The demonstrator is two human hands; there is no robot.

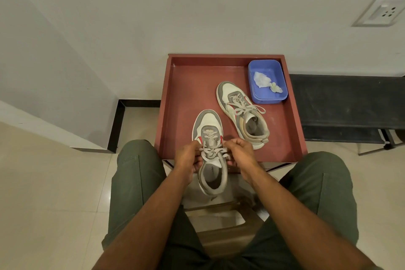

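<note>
- Tray [188, 85]: reddish-brown, square, smooth flat floor with a raised rim. I see it holding two shoes and a tub.
- Far shoe [241, 114]: a white and grey sneaker with red trim, lying in the tray just beside the tub, its laces tied in a bow.
- Near shoe [210, 123]: the matching sneaker. Its toe is over the tray's near part and its heel juts past the near rim, towards my camera.
- Tub [268, 98]: blue plastic, a rounded rectangle in the tray's far right corner, with crumpled white wipes [262, 79] inside.
- Left hand [188, 155]: fingers curled, pinching the near shoe's lace on its left side.
- Right hand [241, 151]: likewise curled, pinching the lace on the right.
- Laces [211, 150]: flat, greyish, stretched between both hands across the tongue.
</note>
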